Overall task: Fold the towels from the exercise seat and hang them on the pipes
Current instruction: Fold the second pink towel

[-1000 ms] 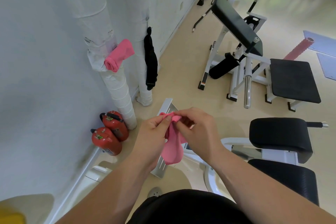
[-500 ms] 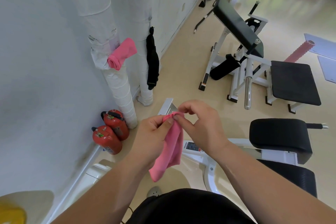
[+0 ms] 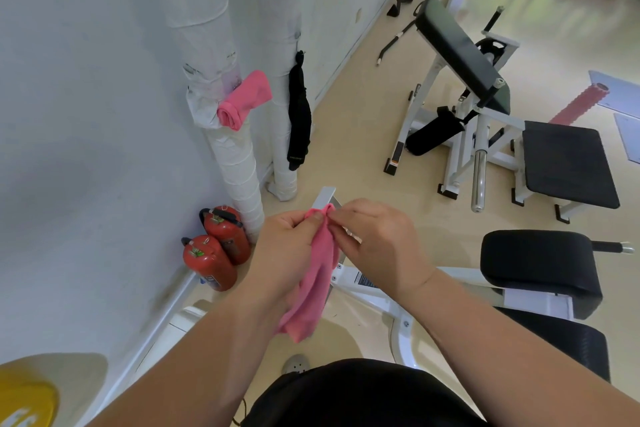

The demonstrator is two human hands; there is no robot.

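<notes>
Currently: pink towel (image 3: 317, 274) gathered into a narrow, creased strip, hanging from its top edge toward 6 o'clock. Left hand (image 3: 284, 253) pinches the top edge, thumb over fingers; right hand (image 3: 377, 243) pinches the same edge from 3 o'clock, fingertips almost meeting. Towel hangs between the two wrists. At 11 o'clock of the hands, wrapped pipe (image 3: 239, 177) carries a rolled pink towel (image 3: 244, 100); second pipe (image 3: 280, 28) beside it holds a dangling black towel (image 3: 298, 114). Two red fire extinguishers (image 3: 214, 253) stand at the pipe's foot. Black exercise seat (image 3: 540, 260) at 3 o'clock.
</notes>
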